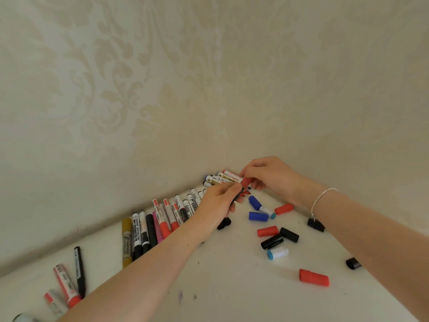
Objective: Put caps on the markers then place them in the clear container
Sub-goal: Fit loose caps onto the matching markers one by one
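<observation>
My left hand (217, 203) grips a dark marker body (236, 197), mostly hidden in the fist. My right hand (267, 175) pinches a red cap (246, 181) at the marker's upper end, near the table's far corner. A row of several markers (162, 219) lies along the left wall. Loose caps are scattered on the white table to the right: blue caps (258, 216), a red cap (267, 231), black caps (289, 234), a white and light-blue cap (277, 253) and another red cap (313, 277). No clear container is in view.
Two walls with patterned wallpaper (162, 89) meet at the corner behind my hands. More markers (80, 271) lie apart at the lower left. A black cap (352, 263) sits beside my right forearm. The white table (232, 287) has small ink marks.
</observation>
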The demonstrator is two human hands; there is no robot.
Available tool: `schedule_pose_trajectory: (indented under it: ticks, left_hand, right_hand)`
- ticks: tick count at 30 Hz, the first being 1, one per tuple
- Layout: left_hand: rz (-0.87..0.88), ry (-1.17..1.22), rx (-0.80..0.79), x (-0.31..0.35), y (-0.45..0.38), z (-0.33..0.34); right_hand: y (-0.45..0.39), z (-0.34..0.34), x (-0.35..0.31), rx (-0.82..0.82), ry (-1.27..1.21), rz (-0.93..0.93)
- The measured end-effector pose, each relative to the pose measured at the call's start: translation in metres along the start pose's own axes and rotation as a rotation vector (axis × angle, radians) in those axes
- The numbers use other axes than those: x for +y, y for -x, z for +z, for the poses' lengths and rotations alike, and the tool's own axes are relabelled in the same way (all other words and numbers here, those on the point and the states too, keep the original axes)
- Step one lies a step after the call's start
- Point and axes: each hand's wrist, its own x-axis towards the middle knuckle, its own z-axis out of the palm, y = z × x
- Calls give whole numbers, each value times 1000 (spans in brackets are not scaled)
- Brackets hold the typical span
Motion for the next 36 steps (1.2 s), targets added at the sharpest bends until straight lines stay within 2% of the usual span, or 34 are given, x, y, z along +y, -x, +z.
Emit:
schedule_pose_trajectory:
  ticks: [5, 8, 11, 15, 20, 23, 26, 30, 33, 36]
  left_hand:
    - [154, -242, -46, -1, -3, -3]
    - [206, -318, -37, -2, -5, -5]
    - [264, -371, -19, -6, -8, -9]
    - [332, -487, -133, -4, -13, -33]
    - [237, -806, -93, -19, -35, -86]
    - [186, -985, -87, -38, -41, -106]
    - [195, -895, -112, -56, -43, -111]
    - [182, -760, -45, -66, -46, -106]
    - [156, -766, 2, -65, -53, -98]
    - [216, -800, -16, -53, -59, -72]
  right_hand:
    - [-2, 0, -1, -36, 129, -46]
    - [-4, 0, -2, -29, 289, -66]
    - [-3, 2, -6, -11, 292, -80]
    - [3, 3, -3, -95, 322, -38]
    - [6, -12, 19, 132, 383, 0]
    - [7, -20, 30, 139, 435, 52]
    - [6, -21, 37, 149, 458, 77]
    - [3, -17, 43, 133, 468, 92]
    - [0, -15, 43, 122, 510, 89]
    - [-3, -13, 42, 116, 559, 80]
